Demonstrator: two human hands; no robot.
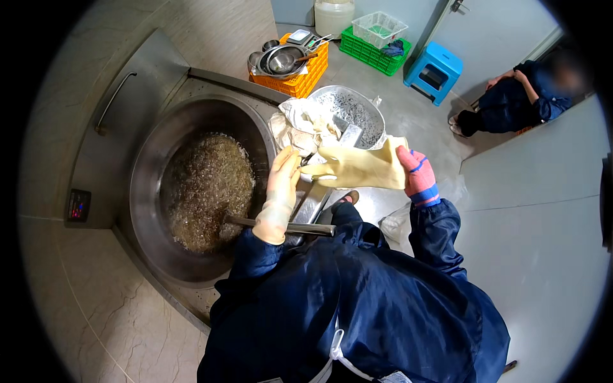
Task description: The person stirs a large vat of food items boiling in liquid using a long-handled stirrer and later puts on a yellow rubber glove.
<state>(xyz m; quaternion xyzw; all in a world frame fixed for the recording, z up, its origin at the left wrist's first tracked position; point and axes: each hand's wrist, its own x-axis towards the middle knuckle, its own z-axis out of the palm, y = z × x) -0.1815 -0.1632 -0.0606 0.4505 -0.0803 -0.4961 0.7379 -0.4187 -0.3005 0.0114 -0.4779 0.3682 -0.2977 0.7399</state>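
My right hand (pixel 422 176), in a pink knitted glove with blue stripes, grips the cuff of a pale yellow rubber glove (pixel 364 166). That glove lies out sideways in the air, its fingers towards my left. My left hand (pixel 283 179) wears a thin whitish rubber glove and is at the yellow glove's fingertips; whether it pinches them is unclear. Under my left wrist runs a metal tool handle (pixel 313 229), its far end in the bubbling brown liquid (pixel 210 191). The liquid fills the bottom of a large steel wok (pixel 146 191).
Crumpled white cloth (pixel 304 122) lies beside the wok, before a metal basin (pixel 381 112) holding dark bits. An orange crate (pixel 313 72) carries bowls and a scale. Behind are a green crate (pixel 366 53) and a blue stool (pixel 433 67). A person (pixel 510 103) sits at right.
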